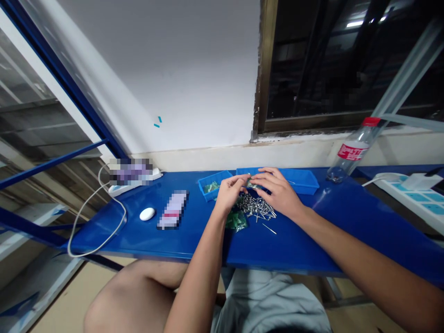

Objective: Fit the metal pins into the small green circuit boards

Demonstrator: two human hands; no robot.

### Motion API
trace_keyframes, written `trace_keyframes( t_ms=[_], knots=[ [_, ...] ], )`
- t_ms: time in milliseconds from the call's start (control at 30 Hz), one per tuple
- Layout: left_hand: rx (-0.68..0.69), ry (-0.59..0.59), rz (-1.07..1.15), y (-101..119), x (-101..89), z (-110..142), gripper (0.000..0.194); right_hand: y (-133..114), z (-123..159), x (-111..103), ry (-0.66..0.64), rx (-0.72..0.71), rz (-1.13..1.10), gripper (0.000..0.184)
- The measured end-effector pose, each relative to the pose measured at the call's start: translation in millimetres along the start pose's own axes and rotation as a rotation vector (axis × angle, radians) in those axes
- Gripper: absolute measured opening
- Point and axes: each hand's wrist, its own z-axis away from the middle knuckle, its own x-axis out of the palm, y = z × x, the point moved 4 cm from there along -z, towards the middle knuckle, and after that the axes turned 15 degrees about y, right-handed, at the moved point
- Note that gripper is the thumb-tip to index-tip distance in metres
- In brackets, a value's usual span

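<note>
My left hand (229, 193) and my right hand (280, 192) meet above a pile of thin metal pins (258, 208) that look like rivets or screws. Between their fingertips is a small shiny, greenish piece (251, 186), possibly a plastic packet; its kind is too small to tell. Fingers on both hands are curled and closed around it. Green clear-plastic packets (237, 221) lie beside the pile, below my left wrist. One loose pin (269, 229) rests on the blue table (194, 245) nearer to me.
A small blue bin (208, 196) with green packets and a longer blue bin (305, 181) stand behind the hands. Leftward lie a phone (173, 209), a white oval object (147, 214) and a cable (71, 236). A red-capped bottle (352, 151) and power strip (409, 194) are right.
</note>
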Motion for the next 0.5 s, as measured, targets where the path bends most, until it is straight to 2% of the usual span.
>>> trace_keyframes(
  t_ms=[100,167,300,367,500],
  knots=[
    [-0.056,-0.016,0.093,1.1,1.1,0.2,0.046,2.2,0.2,-0.9,0.033,0.050,-0.050,0.027],
    [-0.071,-0.012,0.118,2.2,1.8,0.4,0.054,4.3,0.9,-2.0,0.093,0.144,-0.068,0.019],
    [-0.046,-0.047,0.008,2.8,7.1,4.0,0.054,9.6,5.7,-3.8,0.255,0.359,-0.042,0.014],
    [-0.023,-0.082,-0.043,1.0,10.0,6.0,0.051,9.5,7.2,-1.1,0.235,0.366,-0.046,0.015],
    [0.073,-0.083,-0.164,-5.1,7.0,4.5,0.058,6.4,7.5,6.9,0.072,0.260,-0.095,0.027]
  ],
)
